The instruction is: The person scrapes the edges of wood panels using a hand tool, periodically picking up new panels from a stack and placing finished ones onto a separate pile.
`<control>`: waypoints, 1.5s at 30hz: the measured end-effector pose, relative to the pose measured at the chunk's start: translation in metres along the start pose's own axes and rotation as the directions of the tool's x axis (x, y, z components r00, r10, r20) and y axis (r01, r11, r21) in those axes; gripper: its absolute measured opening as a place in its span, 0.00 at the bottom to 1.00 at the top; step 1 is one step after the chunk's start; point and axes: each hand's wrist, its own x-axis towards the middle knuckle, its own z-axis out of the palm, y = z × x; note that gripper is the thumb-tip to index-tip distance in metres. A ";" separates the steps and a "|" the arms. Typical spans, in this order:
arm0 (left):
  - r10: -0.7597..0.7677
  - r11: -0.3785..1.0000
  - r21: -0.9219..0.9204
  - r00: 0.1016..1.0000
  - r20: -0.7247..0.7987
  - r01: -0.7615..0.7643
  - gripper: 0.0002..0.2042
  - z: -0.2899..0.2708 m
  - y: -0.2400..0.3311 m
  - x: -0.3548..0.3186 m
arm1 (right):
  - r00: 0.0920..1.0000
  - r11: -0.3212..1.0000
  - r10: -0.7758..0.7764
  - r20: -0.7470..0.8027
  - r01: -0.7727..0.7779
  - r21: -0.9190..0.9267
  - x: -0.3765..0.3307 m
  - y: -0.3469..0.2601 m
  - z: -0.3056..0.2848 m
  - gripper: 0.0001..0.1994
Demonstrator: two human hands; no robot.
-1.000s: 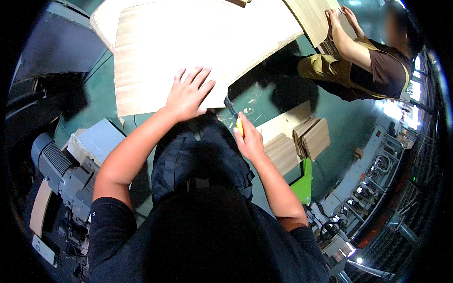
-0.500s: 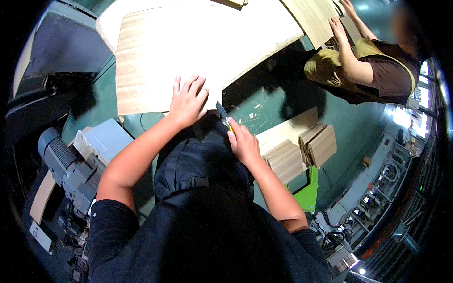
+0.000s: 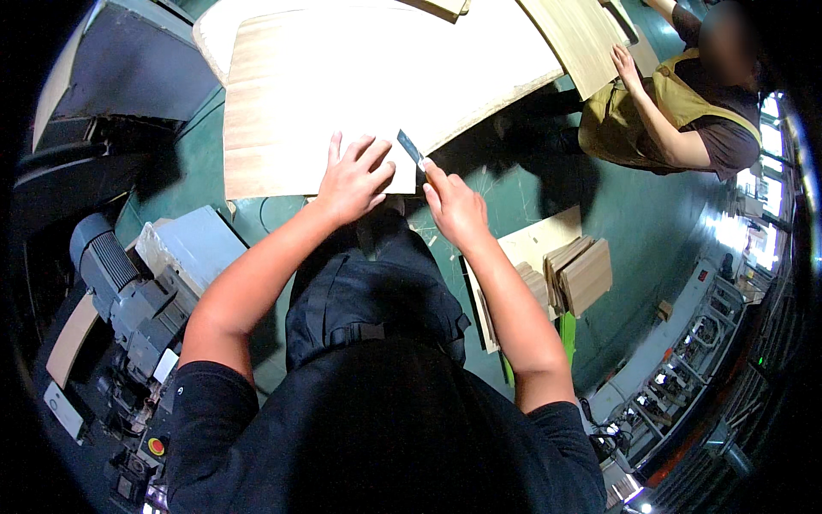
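- I see my left hand (image 3: 353,178) lying flat on the big pale wood sheet (image 3: 342,77), fingers spread and open, palm pressing near the sheet's near edge.
- My right hand (image 3: 454,206) sits just beside the left hand, at the same near edge of the sheet, fingers closed around a small knife (image 3: 411,148).
- The knife's dark blade points away from me and rests on the sheet, close to my left fingertips.
- The sheet lies on the green floor (image 3: 514,197), stretching away from my hands toward the top of the view.
- To the right of the sheet, another person (image 3: 685,111) in a brown shirt and olive apron has a hand on a second wooden panel (image 3: 582,38).
- Nearer to me than the sheet and off to its right, a small stack of wood pieces (image 3: 578,274) rests on the floor.
- To the left of the sheet, a grey motor (image 3: 107,270) sits beside a grey box.
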 end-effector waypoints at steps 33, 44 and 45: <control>0.268 0.955 -0.132 0.963 0.007 -0.265 0.08 -0.009 -0.028 -0.070 | 0.992 0.988 0.126 0.020 -0.127 0.088 -0.095 -0.051 0.063 0.25; 0.281 0.951 -0.129 0.960 -0.016 -0.281 0.08 0.000 -0.032 -0.073 | 0.972 0.977 0.215 -0.094 -0.215 0.003 0.033 -0.020 0.002 0.19; 0.278 0.952 -0.132 0.961 -0.016 -0.277 0.08 -0.002 -0.032 -0.072 | 0.977 0.981 0.195 -0.088 -0.195 0.002 0.042 -0.017 -0.003 0.19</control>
